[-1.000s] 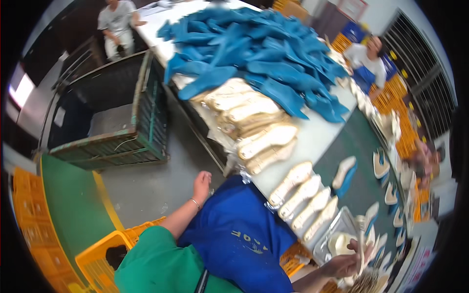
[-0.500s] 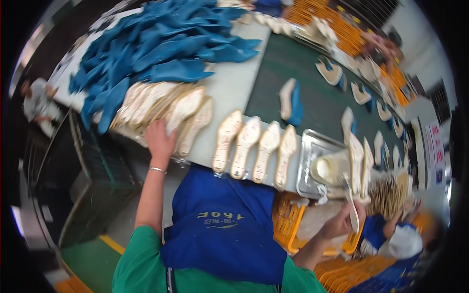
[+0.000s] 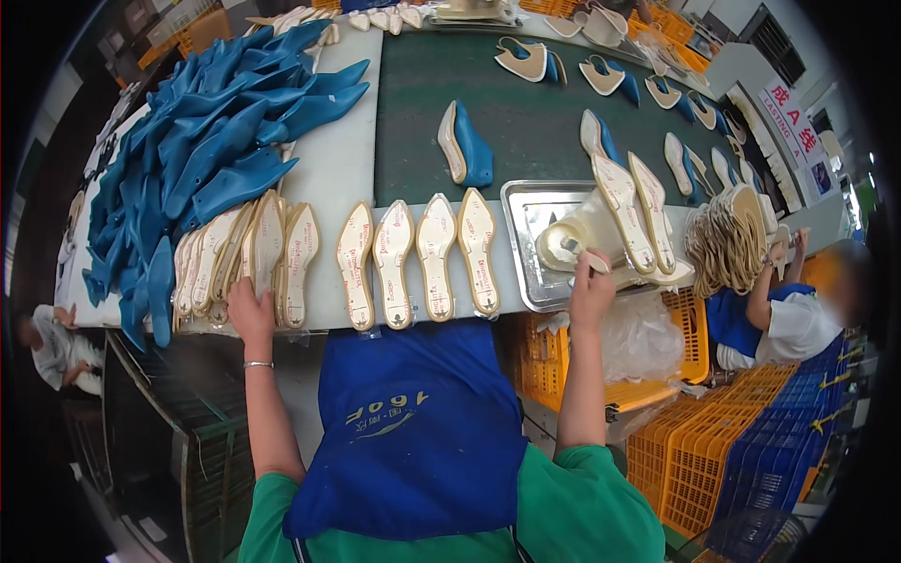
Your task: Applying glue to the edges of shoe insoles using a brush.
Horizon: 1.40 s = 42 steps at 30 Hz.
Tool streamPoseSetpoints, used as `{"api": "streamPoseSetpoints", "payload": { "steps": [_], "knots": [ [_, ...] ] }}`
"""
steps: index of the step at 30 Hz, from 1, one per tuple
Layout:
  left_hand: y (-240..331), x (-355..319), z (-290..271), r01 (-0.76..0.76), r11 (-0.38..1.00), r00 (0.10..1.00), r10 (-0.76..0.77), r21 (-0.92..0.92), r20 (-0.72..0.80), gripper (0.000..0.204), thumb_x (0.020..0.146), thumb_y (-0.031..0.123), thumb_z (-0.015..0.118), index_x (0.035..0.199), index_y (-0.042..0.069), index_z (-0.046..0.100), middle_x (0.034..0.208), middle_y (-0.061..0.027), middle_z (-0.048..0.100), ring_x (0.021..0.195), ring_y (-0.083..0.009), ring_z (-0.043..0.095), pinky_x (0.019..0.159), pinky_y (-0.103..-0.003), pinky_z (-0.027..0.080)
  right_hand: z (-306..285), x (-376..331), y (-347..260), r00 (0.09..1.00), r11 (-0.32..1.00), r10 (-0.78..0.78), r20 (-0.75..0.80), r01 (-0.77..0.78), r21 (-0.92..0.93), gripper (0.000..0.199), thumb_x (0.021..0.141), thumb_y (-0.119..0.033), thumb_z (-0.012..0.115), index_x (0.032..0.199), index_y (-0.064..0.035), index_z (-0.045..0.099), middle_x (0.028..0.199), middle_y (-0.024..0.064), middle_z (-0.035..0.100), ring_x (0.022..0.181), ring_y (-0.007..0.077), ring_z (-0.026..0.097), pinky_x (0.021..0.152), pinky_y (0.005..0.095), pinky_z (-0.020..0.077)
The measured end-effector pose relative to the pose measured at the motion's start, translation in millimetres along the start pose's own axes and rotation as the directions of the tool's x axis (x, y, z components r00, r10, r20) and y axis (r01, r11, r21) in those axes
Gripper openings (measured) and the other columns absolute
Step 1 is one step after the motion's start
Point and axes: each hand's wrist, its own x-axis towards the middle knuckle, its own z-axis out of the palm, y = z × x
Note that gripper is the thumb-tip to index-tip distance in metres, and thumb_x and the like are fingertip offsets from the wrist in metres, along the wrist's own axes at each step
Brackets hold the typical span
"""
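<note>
Down below the counter's (image 3: 328,131) near edge, an orange crate (image 3: 542,361) bulges with a clear plastic bag (image 3: 638,338). Up top, a metal tray (image 3: 541,293) carries a pale tub (image 3: 593,228) with whitish stuff inside, and the right hand (image 3: 591,293) has its fingers clamped on a brush (image 3: 570,245) at the mouth! Pale soles (image 3: 621,208) cut across the tray's right end, hiding part of it. Over left, the left hand (image 3: 251,311) touches the stacked insoles (image 3: 267,242); gripping or not, I can't tell. Four insoles (image 3: 437,258) line up between the hands; beyond, heaped blue lasts (image 3: 216,141) and a green belt (image 3: 413,113).
</note>
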Motion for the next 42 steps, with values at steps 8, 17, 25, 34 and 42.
{"api": "streamPoseSetpoints", "payload": {
  "steps": [8,17,25,34,42],
  "knots": [
    [-2.1,-15.9,-1.6,-0.129,0.891,0.972,0.026,-0.435,-0.234,0.035,0.095,0.014,0.058,0.125,-0.002,0.052,0.126,-0.0188,0.058,0.117,-0.0324,0.057,0.097,-0.041,0.045,10.1,9.3,32.2,0.99,0.992,0.079,0.117,-0.066,-0.108,0.022,0.097,-0.022,0.059,0.105,-0.0022,0.062,0.072,0.0126,0.065,0.067,0.0218,0.065,0.064,0.0334,0.0497],
    [104.5,-52.4,-55.1,0.41,-0.344,0.912,0.174,-0.845,0.371,0.043,0.101,0.014,0.046,0.141,0.001,0.036,0.127,-0.0218,0.058,0.113,-0.0305,0.062,0.091,-0.039,0.054,2.1,-11.4,26.2,0.963,0.902,0.269,0.036,-0.265,0.34,0.019,0.1,-0.014,0.055,0.104,0.004,0.059,0.087,0.0091,0.067,0.076,0.0115,0.064,0.07,0.0248,0.053],
    [169.5,-96.2,-48.4,0.712,-0.392,0.693,0.524,-0.583,0.495,0.052,0.1,0.016,0.051,0.147,0.007,0.03,0.144,-0.0217,0.043,0.12,-0.0361,0.057,0.085,-0.043,0.06,-17.9,-29.5,4.4,0.949,0.862,0.31,0.058,-0.306,0.405,0.021,0.101,-0.018,0.054,0.101,0.0036,0.058,0.086,0.0087,0.066,0.073,0.0113,0.063,0.068,0.0249,0.0528],
    [181.2,-116.2,-48.7,0.825,-0.2,0.513,0.657,-0.528,0.553,0.047,0.103,0.014,0.045,0.147,0.006,0.031,0.139,-0.0182,0.049,0.115,-0.0291,0.062,0.075,-0.03,0.059,-4.3,-47.4,-128.2,0.911,0.84,-0.208,0.355,-0.02,0.543,0.014,0.097,-0.008,0.052,0.1,0.0013,0.061,0.091,0.0084,0.063,0.078,0.0141,0.061,0.074,0.0272,0.0489],
    [170.4,-117.4,-58.9,0.788,-0.082,0.488,0.687,-0.611,0.538,0.048,0.102,0.013,0.046,0.147,0.006,0.033,0.136,-0.0151,0.053,0.104,-0.0199,0.064,0.072,-0.025,0.057,45.0,-22.3,-141.1,0.661,0.784,-0.607,0.441,0.408,0.467,0.007,0.087,-0.004,0.061,0.093,0.0004,0.063,0.08,0.0129,0.064,0.068,0.0227,0.063,0.063,0.0308,0.0488]
  ]
}}
